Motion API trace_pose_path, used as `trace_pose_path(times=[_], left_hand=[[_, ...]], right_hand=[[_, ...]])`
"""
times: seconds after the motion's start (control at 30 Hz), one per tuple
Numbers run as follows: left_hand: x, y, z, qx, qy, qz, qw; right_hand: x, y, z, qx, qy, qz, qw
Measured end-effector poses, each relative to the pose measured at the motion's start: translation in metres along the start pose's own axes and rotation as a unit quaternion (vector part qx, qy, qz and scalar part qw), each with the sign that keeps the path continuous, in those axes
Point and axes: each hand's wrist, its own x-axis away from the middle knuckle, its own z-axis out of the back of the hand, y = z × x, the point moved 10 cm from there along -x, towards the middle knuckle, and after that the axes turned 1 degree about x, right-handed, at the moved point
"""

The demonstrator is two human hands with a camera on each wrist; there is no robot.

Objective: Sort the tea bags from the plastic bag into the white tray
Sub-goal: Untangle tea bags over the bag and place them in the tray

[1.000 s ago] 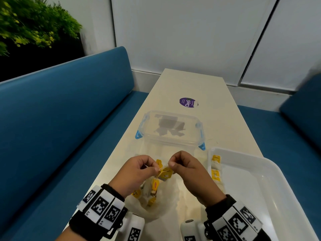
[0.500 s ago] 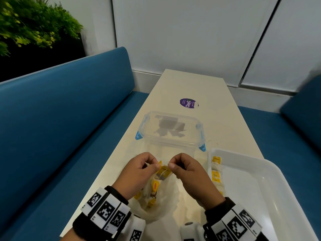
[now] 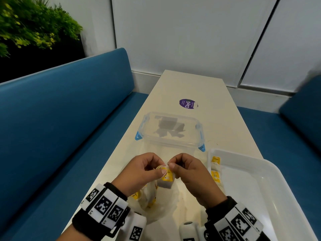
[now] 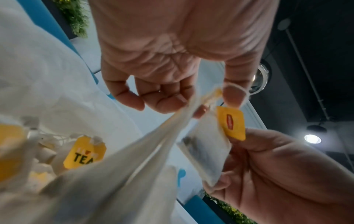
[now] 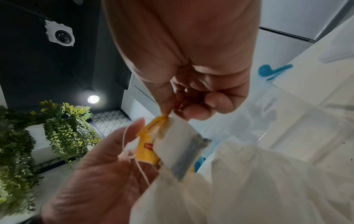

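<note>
The tea bag (image 3: 165,181) is hanging between the two hands just above the mouth of the plastic bag (image 3: 152,204), near the front middle of the table (image 3: 192,87). It is looking very light and limp: a thin paper pouch with dark tea showing through, a yellow tag (image 4: 231,122) and a fine string (image 5: 142,172). The paper would likely tear if pulled hard and the string is apt to snag on other tags, so the pouch's top edge or the stiffer tag seems the safest place to pinch. The right hand (image 3: 192,174) is pinching the top of the pouch between thumb and forefinger, the other fingers curled in. The left hand (image 3: 140,173) is pinching at the string and tag, with the string looping over its thumb and a gather of the plastic bag running up to its curled fingers. The plastic bag is lying slack and crumpled under the hands, holding more tea bags with yellow tags (image 4: 84,152); how many is hidden by the folds. The white tray (image 3: 278,173) is sitting at about 3 o'clock from the hands, with at least two tea bags (image 3: 215,168) lined along its left wall. At 12 o'clock a clear lidded box (image 3: 171,130) with blue clips is standing closed; its contents cannot be made out. Beyond it, a purple sticker (image 3: 187,104) is lying on the tabletop.
</note>
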Motion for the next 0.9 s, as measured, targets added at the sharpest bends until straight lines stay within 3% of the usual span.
trace_pose_path(times=[0.17,0.27,0.43,0.57,0.9], left_hand=[[-0.005,0.003,-0.002,-0.008,-0.024,0.013,1.0],[-0.007,0.001,0.001,-0.05,-0.016,0.023,0.998],[-0.009,-0.004,0.012,-0.018,0.024,0.042,0.999],[-0.01,-0.002,0.017,-0.034,0.035,0.022,0.999],[-0.007,0.004,0.025,-0.051,0.053,-0.016,0.997]], right_hand=[[-0.001,-0.006,-0.005,0.043,-0.017,0.033,0.998],[-0.001,-0.012,-0.005,0.075,-0.019,0.056,0.995],[-0.002,-0.015,-0.009,0.097,-0.039,0.07,0.992],[-0.002,-0.013,-0.013,0.101,-0.065,0.067,0.991],[-0.006,-0.016,-0.011,0.108,-0.047,0.075,0.99]])
